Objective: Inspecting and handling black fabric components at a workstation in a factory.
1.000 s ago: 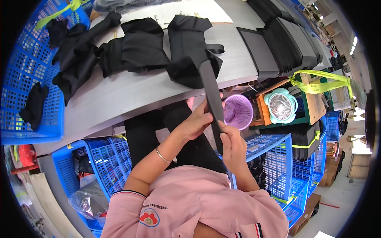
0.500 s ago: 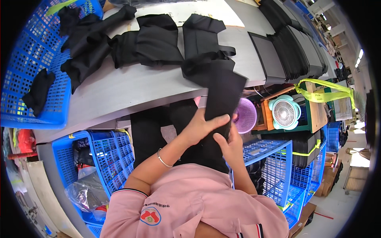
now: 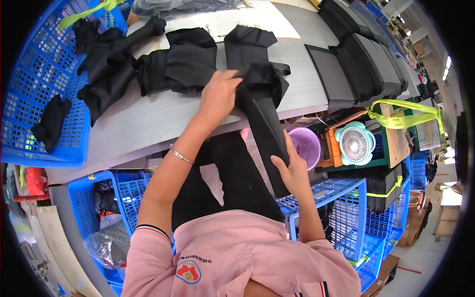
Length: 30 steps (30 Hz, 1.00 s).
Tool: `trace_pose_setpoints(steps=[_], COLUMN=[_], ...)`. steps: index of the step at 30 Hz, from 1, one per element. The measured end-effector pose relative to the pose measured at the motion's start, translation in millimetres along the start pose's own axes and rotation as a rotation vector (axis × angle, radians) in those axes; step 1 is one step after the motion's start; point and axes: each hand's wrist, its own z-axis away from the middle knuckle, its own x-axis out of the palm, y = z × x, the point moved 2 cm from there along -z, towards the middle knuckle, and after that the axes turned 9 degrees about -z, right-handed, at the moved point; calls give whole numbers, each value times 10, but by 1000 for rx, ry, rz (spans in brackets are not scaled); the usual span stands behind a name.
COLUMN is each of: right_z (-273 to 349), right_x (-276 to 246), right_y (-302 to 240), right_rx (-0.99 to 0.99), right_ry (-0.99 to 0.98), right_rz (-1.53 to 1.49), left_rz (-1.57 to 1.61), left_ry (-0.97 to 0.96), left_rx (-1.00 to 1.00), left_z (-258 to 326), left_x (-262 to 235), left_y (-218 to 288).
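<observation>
A long black fabric piece [image 3: 265, 129] slants from the table's front edge down over my lap, a seam line running along its length. My left hand [image 3: 221, 95] has its fingers closed at the bunched upper end of this piece, fingertips partly hidden by the cloth. Lower down, my right hand [image 3: 295, 172] grips the right edge, thumb on top and fingers mostly underneath. Just beyond lies a folded black piece with a loop [image 3: 247, 45], touching or joined to the bunched cloth; I cannot tell which. Left of it rests another folded black fabric piece [image 3: 190, 59].
Crumpled black cloth [image 3: 106, 64] spills from a blue basket [image 3: 59, 157] at the left of the grey table [image 3: 153, 115]. Stacked black panels [image 3: 363, 64] stand at right. A purple bin [image 3: 308, 148], small fan [image 3: 355, 143] and blue crates [image 3: 354, 218] are at my right.
My left hand has moved up and away from my right, to the upper end of the fabric piece. The strip has turned and now slants down to the right, its lower end in my right hand.
</observation>
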Motion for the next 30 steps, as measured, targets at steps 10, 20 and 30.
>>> trace_pose_setpoints(steps=[10,20,30], right_z=[-534,-599,-558], right_x=[195,294,297], right_y=[147,367,19], right_rx=[-128,246,235], right_ry=[-17,241,206], right_rz=[521,-1200,-1397], left_rz=[315,403,314], left_ry=[48,197,318], left_rx=[517,243,-79], left_z=[384,1140,1015], left_x=[-94,-302,-64], left_y=[926,915,1081])
